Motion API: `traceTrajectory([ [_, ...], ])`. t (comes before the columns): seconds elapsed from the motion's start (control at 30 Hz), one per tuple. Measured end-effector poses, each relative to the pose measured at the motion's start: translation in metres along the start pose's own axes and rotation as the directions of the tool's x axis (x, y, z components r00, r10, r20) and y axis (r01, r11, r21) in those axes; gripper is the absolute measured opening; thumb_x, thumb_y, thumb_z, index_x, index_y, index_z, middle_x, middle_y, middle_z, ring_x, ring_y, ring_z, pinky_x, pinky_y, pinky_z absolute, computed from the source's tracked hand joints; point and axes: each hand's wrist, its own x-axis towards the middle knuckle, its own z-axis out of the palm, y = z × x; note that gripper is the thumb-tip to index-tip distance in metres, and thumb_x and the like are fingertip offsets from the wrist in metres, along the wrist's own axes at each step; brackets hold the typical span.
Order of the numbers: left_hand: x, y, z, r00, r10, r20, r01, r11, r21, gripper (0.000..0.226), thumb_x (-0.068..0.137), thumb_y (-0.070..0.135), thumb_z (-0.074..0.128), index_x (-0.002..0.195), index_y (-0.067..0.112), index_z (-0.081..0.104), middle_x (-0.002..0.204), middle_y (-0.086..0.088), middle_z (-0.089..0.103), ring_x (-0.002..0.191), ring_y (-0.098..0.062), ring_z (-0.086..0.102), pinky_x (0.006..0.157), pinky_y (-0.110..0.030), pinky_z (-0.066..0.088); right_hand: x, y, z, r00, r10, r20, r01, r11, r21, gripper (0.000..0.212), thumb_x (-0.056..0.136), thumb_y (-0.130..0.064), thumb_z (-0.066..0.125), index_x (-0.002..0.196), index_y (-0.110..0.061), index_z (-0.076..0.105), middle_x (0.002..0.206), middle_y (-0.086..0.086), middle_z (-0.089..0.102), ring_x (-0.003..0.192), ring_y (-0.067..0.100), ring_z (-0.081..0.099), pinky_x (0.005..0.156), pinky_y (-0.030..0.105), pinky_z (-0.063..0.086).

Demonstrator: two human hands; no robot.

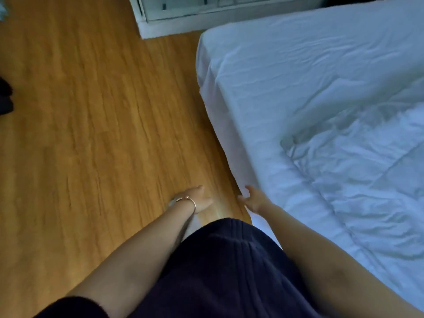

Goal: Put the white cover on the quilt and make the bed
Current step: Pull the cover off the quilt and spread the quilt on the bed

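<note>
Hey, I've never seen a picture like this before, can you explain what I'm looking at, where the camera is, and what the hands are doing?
There is no machine here. The one picture comes from a camera worn on a person's head, looking down at their own arms. The right hand has a grip on the hanging edge of the white sheet at the side of the bed. The left hand, with a bracelet at its wrist, hangs loosely over the wooden floor, holding nothing. A crumpled white quilt lies on the bed. The dark cloth at the bottom is the person's clothing.

Quilt (358,171) cut off by right edge. White cabinet (206,14) cropped at top. Left hand (197,199) motion-blurred, fingers unclear.
</note>
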Motion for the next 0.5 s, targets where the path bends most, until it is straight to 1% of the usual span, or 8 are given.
traceTrajectory([
  [0.03,0.010,0.011,-0.026,0.999,0.052,0.009,-0.053,0.998,0.035,0.071,0.084,0.052,0.042,0.149,0.027,0.029,0.143,-0.003,0.047,0.118,-0.026,0.054,0.095,-0.041,0.048,0.006,-0.009,-0.013,0.997,0.059,-0.048,-0.055,0.996,0.067,0.068,0.098,-0.043,0.052,0.153,-0.014,0.025,0.154,0.012,0.035,0.139,0.030,0.037,0.113,0.039,0.034],
  [0.1,0.031,0.038,-0.075,0.988,0.152,0.014,-0.152,0.981,0.117,0.067,0.089,0.047,0.042,0.151,0.024,0.028,0.143,-0.004,0.048,0.117,-0.027,0.055,0.095,-0.041,0.048,0.019,-0.028,-0.036,0.981,0.159,-0.112,-0.137,0.974,0.181,0.070,0.096,-0.043,0.055,0.153,-0.013,0.025,0.152,0.014,0.037,0.137,0.031,0.040,0.110,0.037,0.037],
  [0.17,0.054,0.067,-0.118,0.972,0.233,0.028,-0.233,0.952,0.198,0.064,0.092,0.046,0.042,0.150,0.022,0.029,0.144,-0.006,0.047,0.122,-0.029,0.052,0.099,-0.043,0.046,0.030,-0.049,-0.052,0.965,0.222,-0.140,-0.177,0.944,0.279,0.068,0.095,-0.042,0.055,0.150,-0.012,0.030,0.147,0.014,0.043,0.131,0.032,0.045,0.105,0.037,0.039],
  [0.23,0.075,0.092,-0.144,0.956,0.281,0.084,-0.294,0.921,0.257,0.062,0.094,0.045,0.043,0.149,0.019,0.031,0.149,-0.007,0.041,0.130,-0.029,0.045,0.104,-0.043,0.042,0.041,-0.061,-0.063,0.951,0.281,-0.128,-0.219,0.905,0.365,0.064,0.094,-0.040,0.055,0.147,-0.011,0.033,0.143,0.014,0.046,0.127,0.032,0.048,0.103,0.040,0.041],
  [0.3,0.097,0.116,-0.158,0.940,0.307,0.150,-0.339,0.893,0.297,0.062,0.095,0.047,0.043,0.148,0.018,0.032,0.151,-0.006,0.039,0.132,-0.029,0.044,0.105,-0.042,0.042,0.052,-0.064,-0.075,0.925,0.361,-0.120,-0.263,0.835,0.484,0.069,0.093,-0.039,0.057,0.149,-0.011,0.029,0.146,0.014,0.042,0.131,0.032,0.044,0.106,0.040,0.039],
  [0.37,0.122,0.144,-0.171,0.920,0.338,0.198,-0.389,0.847,0.362,0.060,0.095,0.048,0.041,0.147,0.020,0.033,0.149,-0.007,0.042,0.128,-0.029,0.047,0.102,-0.042,0.044,0.068,-0.059,-0.092,0.893,0.433,-0.119,-0.279,0.742,0.609,0.071,0.094,-0.037,0.058,0.150,-0.009,0.026,0.147,0.014,0.041,0.132,0.031,0.043,0.104,0.036,0.038],
  [0.43,0.149,0.180,-0.184,0.897,0.393,0.205,-0.443,0.787,0.430,0.057,0.097,0.047,0.038,0.147,0.020,0.032,0.146,-0.008,0.044,0.126,-0.029,0.048,0.100,-0.043,0.044,0.088,-0.047,-0.115,0.857,0.502,-0.115,-0.287,0.651,0.702,0.072,0.095,-0.035,0.057,0.152,-0.008,0.022,0.147,0.016,0.041,0.131,0.032,0.044,0.103,0.037,0.038],
  [0.5,0.168,0.222,-0.198,0.878,0.435,0.201,-0.475,0.736,0.482,0.060,0.097,0.048,0.038,0.150,0.021,0.027,0.148,-0.007,0.041,0.130,-0.029,0.045,0.102,-0.043,0.043,0.106,-0.034,-0.141,0.818,0.562,-0.119,-0.290,0.584,0.758,0.073,0.096,-0.035,0.055,0.154,-0.008,0.019,0.152,0.015,0.036,0.135,0.033,0.040,0.104,0.039,0.037],
])
